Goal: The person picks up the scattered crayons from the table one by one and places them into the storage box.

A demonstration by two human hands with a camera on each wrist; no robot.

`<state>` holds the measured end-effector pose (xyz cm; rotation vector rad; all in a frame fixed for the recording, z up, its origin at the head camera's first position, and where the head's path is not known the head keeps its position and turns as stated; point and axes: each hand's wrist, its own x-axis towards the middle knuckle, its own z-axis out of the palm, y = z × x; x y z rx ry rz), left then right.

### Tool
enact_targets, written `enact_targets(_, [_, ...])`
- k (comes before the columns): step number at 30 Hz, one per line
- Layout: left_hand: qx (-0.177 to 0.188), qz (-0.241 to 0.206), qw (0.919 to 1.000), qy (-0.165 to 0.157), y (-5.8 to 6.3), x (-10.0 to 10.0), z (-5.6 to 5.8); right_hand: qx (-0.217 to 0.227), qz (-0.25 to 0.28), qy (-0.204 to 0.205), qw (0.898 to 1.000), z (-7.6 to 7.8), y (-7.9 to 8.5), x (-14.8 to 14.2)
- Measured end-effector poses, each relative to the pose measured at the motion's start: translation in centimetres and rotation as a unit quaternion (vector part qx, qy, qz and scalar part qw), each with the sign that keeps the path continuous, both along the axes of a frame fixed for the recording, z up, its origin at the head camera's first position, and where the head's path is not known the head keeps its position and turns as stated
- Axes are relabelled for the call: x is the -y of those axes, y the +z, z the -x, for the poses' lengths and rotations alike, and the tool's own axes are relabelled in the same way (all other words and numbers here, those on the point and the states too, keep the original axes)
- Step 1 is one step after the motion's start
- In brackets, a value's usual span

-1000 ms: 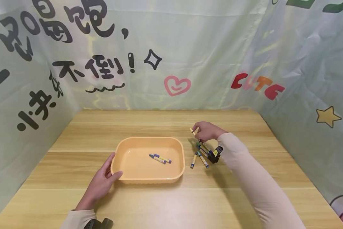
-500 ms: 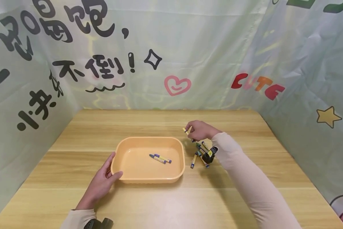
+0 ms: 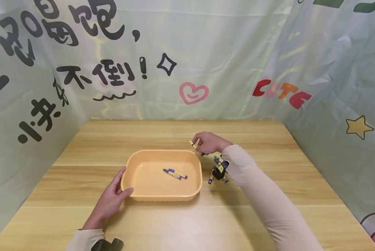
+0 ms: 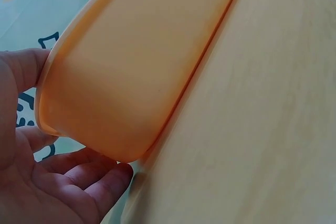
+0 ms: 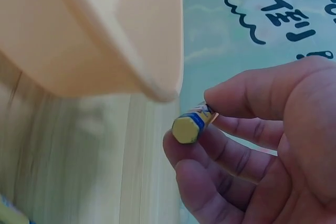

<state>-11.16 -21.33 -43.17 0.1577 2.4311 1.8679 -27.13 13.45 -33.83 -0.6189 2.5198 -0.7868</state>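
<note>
My left hand (image 3: 108,203) grips the left end of a pale orange plastic tray (image 3: 149,186), its thumb over the rim and the fingers along the outer wall. In the left wrist view those fingers curl toward the tray's underside. Inside the tray, two crayons (image 3: 172,174) with yellow wrappers and blue tips lie side by side. Beyond its far right corner, my right hand (image 3: 210,142) pinches a yellow crayon (image 5: 188,127) between thumb and fingers, raised above the table. The right wrist view shows the crayon's flat end just off the tray's rim.
Several more crayons (image 3: 210,177) lie in a loose pile right of the tray, partly hidden by the right wrist camera (image 3: 219,172). The wooden table (image 3: 181,223) is bordered at the back and sides by printed cloth (image 3: 225,62).
The right hand has moved left with the crayon, from over the pile to near the tray's far right corner. The left hand and tray have stayed put.
</note>
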Motion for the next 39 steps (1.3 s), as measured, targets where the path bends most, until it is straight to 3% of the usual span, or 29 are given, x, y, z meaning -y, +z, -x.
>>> enact_targets(20, [0.002, -0.004, 1.0000, -0.006, 0.0, 0.2, -0.1, -0.002, -0.001, 0.016, 1.000, -0.7, 0.3, 3.0])
enact_targets(32, [0.010, -0.006, 0.9999, -0.006, 0.1, 0.1, -0.1, 0.020, -0.011, 0.062, 0.998, -0.7, 0.0, 4.7])
enact_targets(39, [0.015, -0.008, 0.9998, -0.005, 0.1, 0.1, -0.1, 0.010, -0.024, 0.078, 0.997, -0.8, -0.4, 5.6])
